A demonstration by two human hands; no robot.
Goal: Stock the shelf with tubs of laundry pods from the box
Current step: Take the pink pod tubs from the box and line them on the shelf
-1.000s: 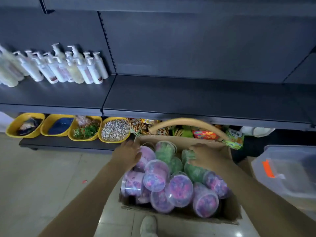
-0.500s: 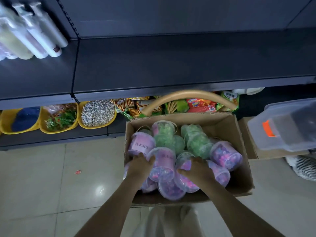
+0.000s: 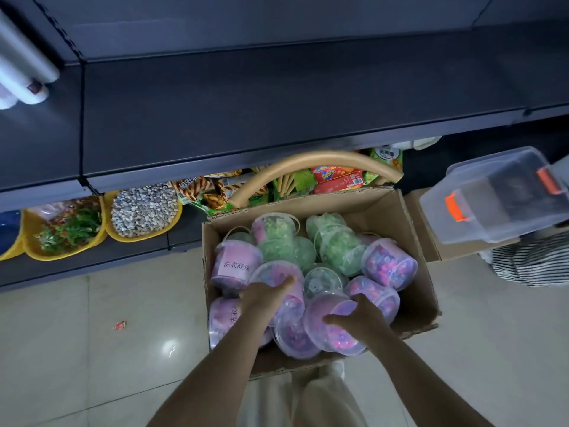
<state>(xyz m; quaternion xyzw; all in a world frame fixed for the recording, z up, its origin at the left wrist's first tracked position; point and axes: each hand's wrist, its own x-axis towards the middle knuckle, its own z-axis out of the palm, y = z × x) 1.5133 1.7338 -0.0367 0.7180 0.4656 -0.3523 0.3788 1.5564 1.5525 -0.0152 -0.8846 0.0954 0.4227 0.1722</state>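
Observation:
An open cardboard box [image 3: 412, 229] on the floor holds several clear tubs of laundry pods, purple ones in front and green ones [image 3: 277, 238] at the back. My left hand [image 3: 261, 300] grips a purple tub [image 3: 277, 274] lying on its side in the middle of the pile. My right hand [image 3: 357, 318] wraps over another purple tub [image 3: 329, 331] at the box's near edge. Above and beyond the box runs a dark bare shelf [image 3: 277, 97].
White pump bottles [image 3: 24, 72] stand on the shelf at far left. The bottom shelf carries yellow bins [image 3: 144, 211] and snack packs [image 3: 335, 177]. A wooden chair back [image 3: 314, 161] arcs behind the box. At right a clear lidded bin [image 3: 492, 195] sits on another carton.
My view has tilted down and closer to the box. Both hands drew back from the far tubs to the near purple ones and closed on them.

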